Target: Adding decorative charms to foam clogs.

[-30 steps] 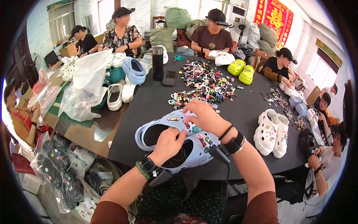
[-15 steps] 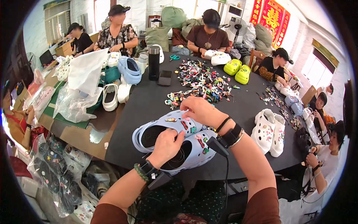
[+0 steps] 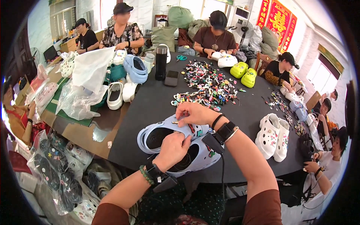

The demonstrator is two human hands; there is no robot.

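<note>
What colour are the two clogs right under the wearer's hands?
The clogs are pale blue, slightly lavender; the head view shows them best.

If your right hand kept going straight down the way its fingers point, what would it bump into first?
Most likely the top of the far light-blue clog, just beneath the right hand; depth is unclear, so they may already be touching.

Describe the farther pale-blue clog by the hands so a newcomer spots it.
On the black table, find the big charm heap, then come toward the camera to the far clog of a pale-blue pair. The right hand is over its top; its twin lies nearer the camera.
</note>
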